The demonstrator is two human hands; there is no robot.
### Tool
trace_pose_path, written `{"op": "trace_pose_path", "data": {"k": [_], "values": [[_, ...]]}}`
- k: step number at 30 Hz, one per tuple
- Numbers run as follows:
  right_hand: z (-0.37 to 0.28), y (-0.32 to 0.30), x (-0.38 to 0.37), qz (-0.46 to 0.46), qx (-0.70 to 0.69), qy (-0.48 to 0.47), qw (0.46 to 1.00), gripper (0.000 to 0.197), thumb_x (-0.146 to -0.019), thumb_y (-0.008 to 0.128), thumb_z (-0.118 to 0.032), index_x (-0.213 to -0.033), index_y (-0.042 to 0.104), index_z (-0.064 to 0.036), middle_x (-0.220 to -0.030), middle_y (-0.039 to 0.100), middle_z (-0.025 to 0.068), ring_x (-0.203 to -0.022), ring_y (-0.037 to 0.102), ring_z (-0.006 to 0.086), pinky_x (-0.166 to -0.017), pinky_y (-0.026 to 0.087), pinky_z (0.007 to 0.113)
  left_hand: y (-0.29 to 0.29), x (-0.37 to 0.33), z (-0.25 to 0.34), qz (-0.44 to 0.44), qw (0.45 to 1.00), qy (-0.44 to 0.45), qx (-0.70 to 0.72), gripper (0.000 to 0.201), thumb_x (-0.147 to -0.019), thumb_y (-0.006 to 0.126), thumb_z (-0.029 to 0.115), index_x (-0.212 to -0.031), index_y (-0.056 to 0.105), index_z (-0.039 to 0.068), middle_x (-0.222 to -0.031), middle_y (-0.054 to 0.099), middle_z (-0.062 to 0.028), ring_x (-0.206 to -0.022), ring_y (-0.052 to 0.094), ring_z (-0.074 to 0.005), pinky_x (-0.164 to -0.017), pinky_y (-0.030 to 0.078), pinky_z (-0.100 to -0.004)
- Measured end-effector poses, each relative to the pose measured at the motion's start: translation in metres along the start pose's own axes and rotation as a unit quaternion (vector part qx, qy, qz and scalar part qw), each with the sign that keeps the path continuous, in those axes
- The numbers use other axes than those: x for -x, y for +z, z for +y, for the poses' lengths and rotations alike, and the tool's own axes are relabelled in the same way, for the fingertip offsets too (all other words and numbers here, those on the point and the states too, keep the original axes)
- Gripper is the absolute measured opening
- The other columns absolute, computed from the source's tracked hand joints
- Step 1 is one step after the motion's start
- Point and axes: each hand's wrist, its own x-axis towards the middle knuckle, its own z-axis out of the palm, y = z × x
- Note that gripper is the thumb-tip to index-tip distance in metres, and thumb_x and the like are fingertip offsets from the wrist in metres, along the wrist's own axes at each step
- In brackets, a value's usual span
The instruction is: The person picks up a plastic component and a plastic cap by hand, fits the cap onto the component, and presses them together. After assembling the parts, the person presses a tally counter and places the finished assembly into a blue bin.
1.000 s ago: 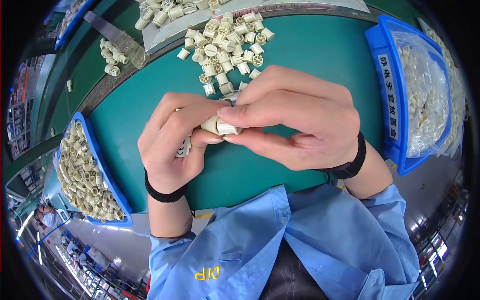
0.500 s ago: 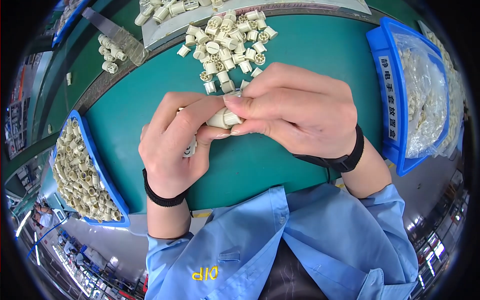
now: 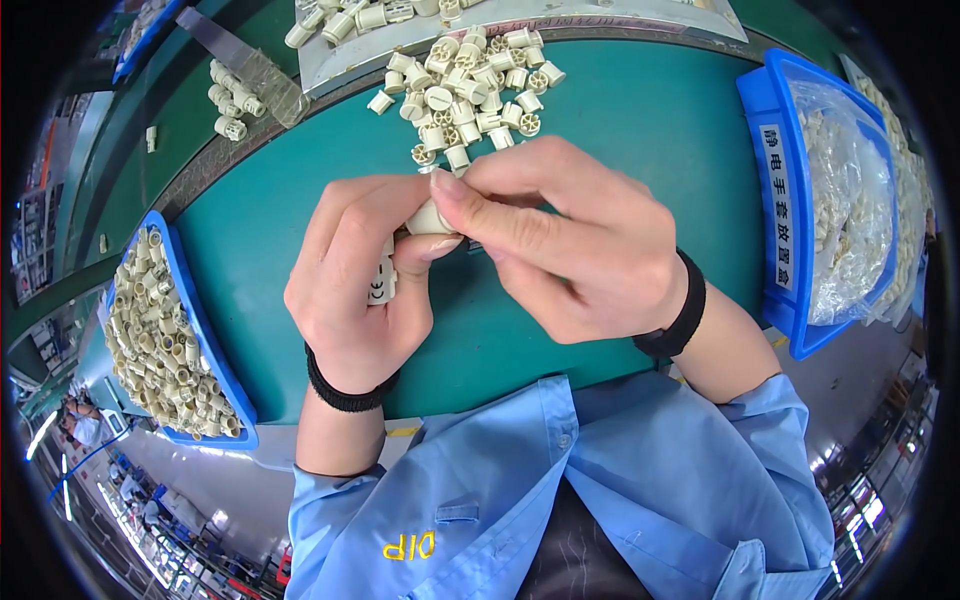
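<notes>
My left hand (image 3: 350, 275) is closed around a cream plastic cylinder (image 3: 427, 220), held between thumb and fingers above the green mat. Another cream piece with dark printed marks (image 3: 383, 280) shows in the palm of the same hand. The thumb and fingers of my right hand (image 3: 590, 250) are pinched together at the cylinder's right end and cover it. Just beyond my fingers lies a loose pile of small cream plastic caps (image 3: 465, 95), some with spoked ends.
A blue bin (image 3: 222, 370) of cream tubular parts stands at left. At right, a blue bin (image 3: 785, 220) holds a clear plastic bag (image 3: 845, 200). Behind the pile is a metal tray (image 3: 600, 15) with more parts. A clear strip (image 3: 240, 65) and several assembled pieces (image 3: 232, 95) lie far left.
My right hand has shifted slightly left and its fingers now hide more of the cylinder. The left hand has tilted a little. The whole view has shifted slightly.
</notes>
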Motion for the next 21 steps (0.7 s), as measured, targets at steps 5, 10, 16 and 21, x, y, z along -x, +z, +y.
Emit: {"op": "trace_pose_path", "data": {"k": [5,10,16,21], "values": [[0.007,-0.024,-0.009,-0.06,-0.066,0.026,0.996,0.028,-0.084,0.061,0.001,-0.111,0.067,0.0046,-0.097,0.064,0.0096,-0.079,0.062,0.0169,-0.067,0.049,0.027,-0.002,-0.003,0.004,-0.01,0.999,0.032,0.029,0.025,-0.075,0.075,0.001,-0.098,0.068,0.004,-0.091,0.066,-0.0108,-0.076,0.065,-0.0227,-0.063,0.052,-0.0304],[-0.009,-0.018,-0.004,-0.051,-0.356,0.299,0.884,0.033,-0.085,0.065,-0.012,-0.115,0.06,0.0027,-0.099,0.064,0.0075,-0.083,0.062,0.0159,-0.075,0.048,0.028,-0.002,0.001,0.006,-0.008,0.996,0.067,0.059,0.029,-0.072,0.076,0.001,-0.099,0.07,0.007,-0.093,0.065,-0.0084,-0.072,0.064,-0.0191,-0.059,0.052,-0.028],[-0.009,-0.018,-0.005,-0.145,-0.402,0.311,0.849,0.049,-0.077,0.078,-0.024,-0.113,0.056,0.0012,-0.098,0.061,0.0055,-0.088,0.061,0.0156,-0.078,0.047,0.027,-0.003,0.002,0.013,-0.015,0.993,0.071,0.091,0.029,-0.068,0.078,0.002,-0.096,0.073,0.009,-0.093,0.064,-0.007,-0.068,0.064,-0.0164,-0.053,0.051,-0.0252],[-0.01,-0.012,0.0,-0.159,-0.42,0.268,0.852,0.049,-0.074,0.082,-0.026,-0.107,0.059,0.0011,-0.095,0.058,0.0044,-0.086,0.059,0.015,-0.073,0.045,0.026,0.001,0.003,0.014,-0.015,0.983,0.082,0.166,0.017,-0.072,0.076,0.006,-0.089,0.074,0.009,-0.093,0.063,-0.0073,-0.064,0.062,-0.0161,-0.05,0.049,-0.024]]}}
